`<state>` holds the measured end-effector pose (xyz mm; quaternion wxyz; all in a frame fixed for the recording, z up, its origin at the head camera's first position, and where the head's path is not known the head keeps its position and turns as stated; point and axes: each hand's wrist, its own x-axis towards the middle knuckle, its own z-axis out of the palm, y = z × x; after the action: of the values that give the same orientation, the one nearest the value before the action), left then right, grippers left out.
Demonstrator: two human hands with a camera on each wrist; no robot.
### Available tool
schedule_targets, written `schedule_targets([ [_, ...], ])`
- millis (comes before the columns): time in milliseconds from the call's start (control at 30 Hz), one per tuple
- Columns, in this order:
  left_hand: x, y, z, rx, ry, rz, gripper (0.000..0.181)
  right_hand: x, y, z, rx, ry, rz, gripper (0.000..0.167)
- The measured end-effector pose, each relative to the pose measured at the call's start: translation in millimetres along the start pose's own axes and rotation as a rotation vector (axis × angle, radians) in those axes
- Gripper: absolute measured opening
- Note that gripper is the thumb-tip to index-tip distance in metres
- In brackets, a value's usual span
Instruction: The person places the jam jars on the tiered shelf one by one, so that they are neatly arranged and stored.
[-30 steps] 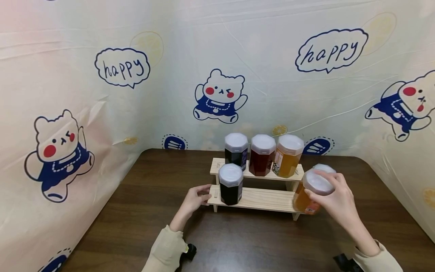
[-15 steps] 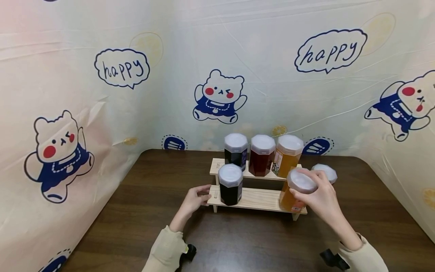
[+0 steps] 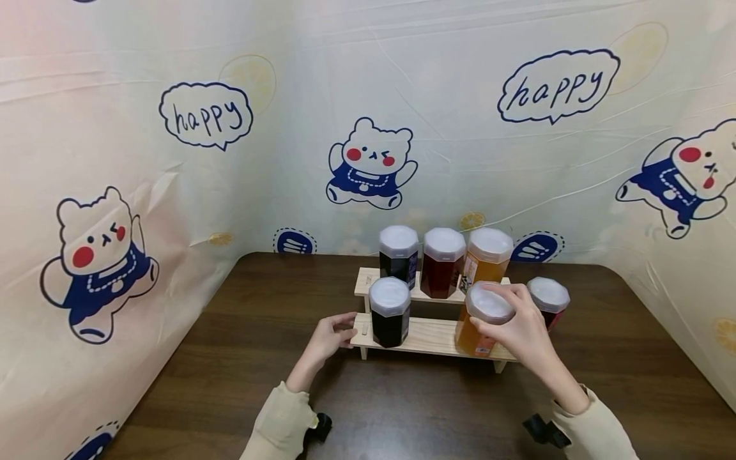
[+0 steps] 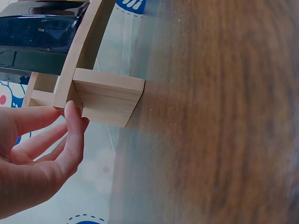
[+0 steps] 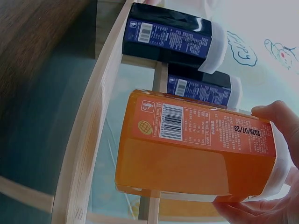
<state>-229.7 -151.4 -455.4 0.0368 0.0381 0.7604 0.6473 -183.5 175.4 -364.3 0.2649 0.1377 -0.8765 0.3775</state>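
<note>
My left hand (image 3: 324, 338) pinches the left end of the two-tier wooden rack (image 3: 431, 335) between thumb and index finger; the left wrist view shows this at the shelf corner (image 4: 67, 95). By its white lid, my right hand (image 3: 520, 326) grips an octagonal jar of orange contents (image 5: 196, 168) with an orange label. That jar is tilted a little, over the right part of the lower shelf; whether its base touches the wood I cannot tell. A black jar (image 3: 391, 326) stands at the lower shelf's left end.
On the upper shelf stand a dark jar (image 3: 398, 263), a deep red jar (image 3: 440, 278) and an amber jar (image 3: 489, 260). Another white-lidded jar (image 3: 549, 295) is right of the rack, partly behind my right hand. A printed curtain (image 3: 276, 160) hangs behind the brown table (image 3: 259, 319).
My right hand has carried the orange jar leftward from the lower shelf's right end, uncovering more of the jar behind. My left hand has stayed on the rack.
</note>
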Motion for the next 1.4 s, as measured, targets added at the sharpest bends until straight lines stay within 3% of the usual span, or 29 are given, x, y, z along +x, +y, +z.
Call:
schedule_targets([
  [233,0.6,-0.2,-1.8,-0.012,-0.032,0.010,0.037,2.9,-4.2,10.3,0.024,-0.024,-0.015,0.051],
  [700,-0.7,-0.5,1.2,-0.009,0.002,0.015,0.037,5.5,-11.6,26.6,0.070,-0.066,0.022,0.051],
  [867,-0.3,-4.1,-0.1,-0.019,-0.013,0.058,0.035,6.0,-12.7,31.2,0.076,-0.059,0.017,0.052],
  [1000,-8.1,10.9,0.1,-0.007,-0.023,0.048,0.035,7.2,-14.1,34.9,0.085,-0.062,0.024,0.052],
  [1100,-9.0,16.4,0.9,-0.001,-0.019,0.005,0.036,8.6,-15.5,37.5,0.093,-0.068,0.031,0.051],
  [1233,-1.5,3.1,0.7,-0.011,-0.003,0.004,0.037,10.0,-17.2,40.9,0.106,-0.076,0.028,0.050],
  [1400,-2.4,2.3,1.2,-0.006,0.006,0.016,0.038,11.0,-18.6,45.2,0.119,-0.084,0.027,0.049],
])
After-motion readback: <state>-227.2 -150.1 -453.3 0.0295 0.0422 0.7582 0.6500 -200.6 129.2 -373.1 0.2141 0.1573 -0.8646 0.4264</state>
